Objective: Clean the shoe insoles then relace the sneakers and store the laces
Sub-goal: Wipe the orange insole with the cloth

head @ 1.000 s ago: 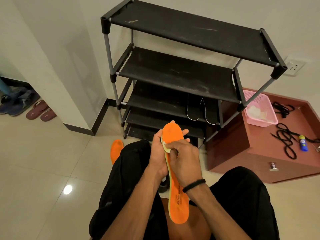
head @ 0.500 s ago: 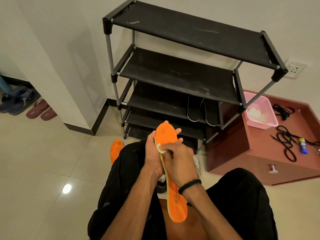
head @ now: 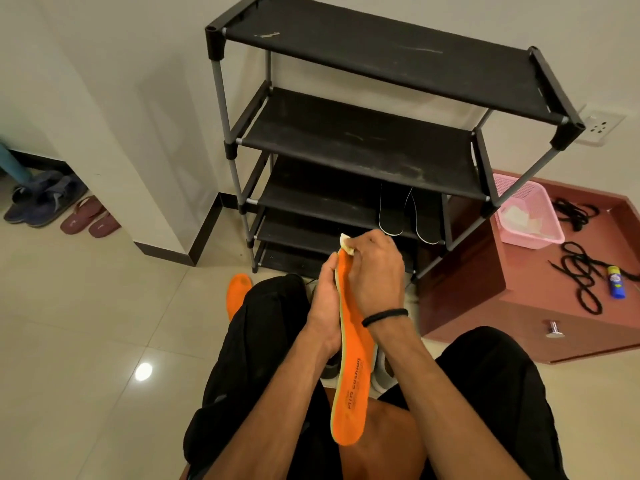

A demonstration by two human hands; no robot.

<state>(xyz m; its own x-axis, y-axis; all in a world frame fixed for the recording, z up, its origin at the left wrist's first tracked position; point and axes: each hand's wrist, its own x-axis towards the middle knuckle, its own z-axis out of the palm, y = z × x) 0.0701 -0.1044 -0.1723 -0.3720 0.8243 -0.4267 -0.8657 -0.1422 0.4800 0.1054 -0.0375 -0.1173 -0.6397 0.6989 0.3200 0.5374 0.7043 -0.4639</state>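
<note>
Noted from my remote station: the left hand (head: 323, 303) gripped the orange insole (head: 351, 372) from its left edge, fingers wrapped behind it and the thumb lying along the near rim, holding it upright and slightly tilted over the lap. The right hand (head: 375, 271) sat just to the right of the left one, fingers curled tight on a small pale wipe (head: 346, 244) and pressing it against the insole's toe end, which rose just above the left thumb. A black band (head: 384, 317) circled the right wrist. The insole's heel hung below both hands, between the knees, with dark printed lettering on its face. A second orange insole (head: 237, 294) lay on the floor tiles to the left of the left hand, partly hidden by the black trouser leg. Beyond the hands stood a black shoe rack (head: 363, 154), and a pair of dark insoles with pale edging (head: 410, 216) leaned upright on a lower shelf, just above the right hand. Well to the right of the right hand, a pink basket (head: 526, 211) sat on a reddish cabinet (head: 485, 299), with black laces (head: 581, 275) loosely coiled beside it and a small blue tube (head: 616, 282) touching them. Far left of the hands, sandals (head: 90, 218) lay by the wall.
</note>
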